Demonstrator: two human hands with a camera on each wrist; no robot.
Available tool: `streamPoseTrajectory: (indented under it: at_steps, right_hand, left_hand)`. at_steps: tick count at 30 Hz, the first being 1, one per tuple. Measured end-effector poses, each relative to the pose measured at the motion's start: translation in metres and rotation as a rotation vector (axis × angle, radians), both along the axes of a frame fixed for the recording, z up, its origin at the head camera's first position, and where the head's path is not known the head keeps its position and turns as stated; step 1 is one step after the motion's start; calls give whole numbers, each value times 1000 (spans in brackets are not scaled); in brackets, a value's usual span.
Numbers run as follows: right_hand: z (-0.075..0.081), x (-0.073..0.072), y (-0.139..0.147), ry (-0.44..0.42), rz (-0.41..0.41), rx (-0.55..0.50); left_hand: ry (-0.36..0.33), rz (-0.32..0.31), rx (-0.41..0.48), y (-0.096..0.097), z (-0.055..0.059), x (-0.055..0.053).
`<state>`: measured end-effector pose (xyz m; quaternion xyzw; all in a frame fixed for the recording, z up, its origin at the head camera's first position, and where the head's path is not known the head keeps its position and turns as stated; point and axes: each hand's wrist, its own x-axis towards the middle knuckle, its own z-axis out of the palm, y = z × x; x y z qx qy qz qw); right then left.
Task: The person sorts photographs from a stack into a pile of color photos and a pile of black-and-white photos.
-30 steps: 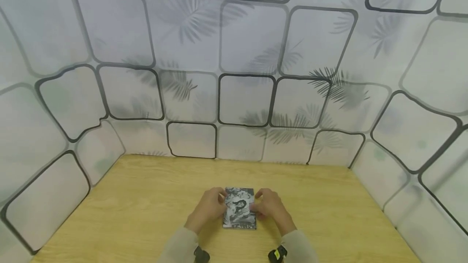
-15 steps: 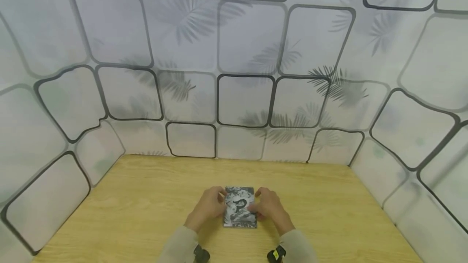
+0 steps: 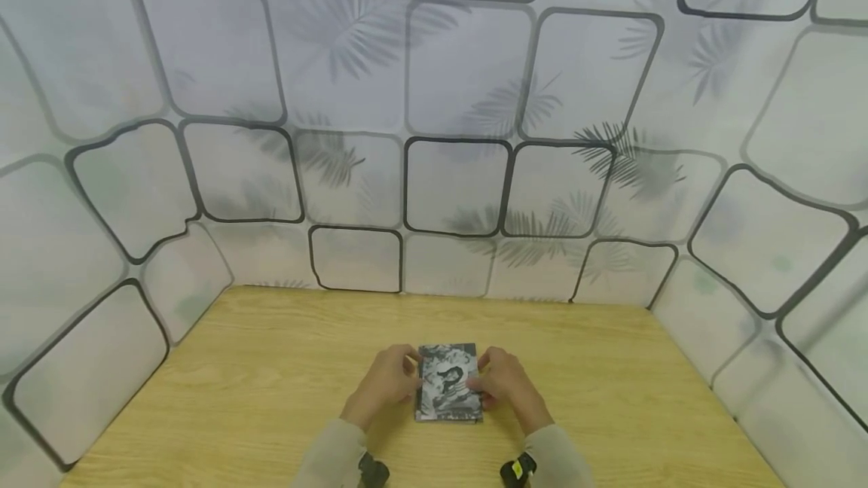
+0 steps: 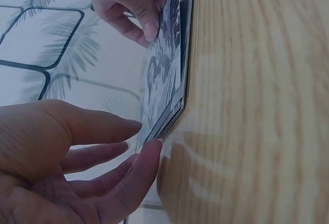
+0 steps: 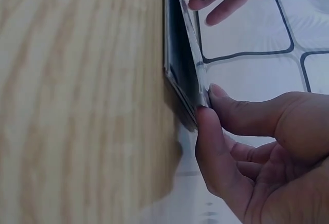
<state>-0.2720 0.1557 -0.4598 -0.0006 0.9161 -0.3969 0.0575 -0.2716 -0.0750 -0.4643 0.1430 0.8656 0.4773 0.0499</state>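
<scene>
A thin stack of stiff sheets (image 3: 441, 398) lies on the wooden table, with a black-and-white picture of a long-haired figure on its top sheet (image 4: 163, 64). Whether these are loose cards or a booklet, I cannot tell. My right hand (image 3: 505, 382) pinches the right edge of the top sheet between thumb and forefinger. That edge stands raised, and a dark wedge-shaped gap (image 5: 182, 54) shows beneath it in the right wrist view. At the left edge, my left hand (image 3: 389, 379) holds the stack, thumb above and a finger against its side.
The light wooden table (image 3: 285, 352) stretches out around both hands. Pale cloth (image 3: 454, 187) with dark outlines and leaf prints encloses the table at the back and both sides. Dark bands with devices (image 3: 518, 469) sit at the wrists.
The top sheet's right edge has risen and shifted slightly right, together with my right hand. A dark strip now shows along the left edge. My left hand has hardly moved.
</scene>
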Motion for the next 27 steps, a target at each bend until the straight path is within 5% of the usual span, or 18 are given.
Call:
streamPoseTrajectory:
  at_steps: [27]
  right_hand:
    - [9, 1, -5, -53, 46, -178]
  left_hand:
    - [-37, 13, 60, 0, 0, -6]
